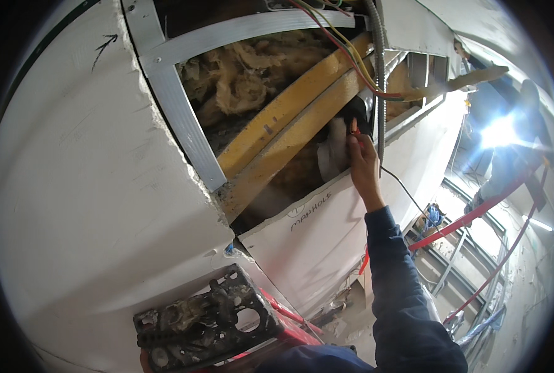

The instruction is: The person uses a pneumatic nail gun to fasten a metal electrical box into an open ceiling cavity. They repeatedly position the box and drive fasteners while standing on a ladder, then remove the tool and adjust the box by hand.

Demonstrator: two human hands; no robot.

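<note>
My right hand reaches up into an opening in the white board. Its fingers are closed around a small red-and-orange item, whose kind I cannot make out. Just beyond it sits a dark shape in shadow, beside a pale, crumpled wrap. Only a sliver of my left hand shows, against the left edge of a stepladder's black top; its grip is hidden. The ladder top is dusty, with holes and recesses, and has red rails below.
Metal framing and yellow beams cross the opening, with fluffy insulation behind. A flexible grey conduit and coloured wires hang by my right hand. Torn edges border the left board. A bright lamp glares at right.
</note>
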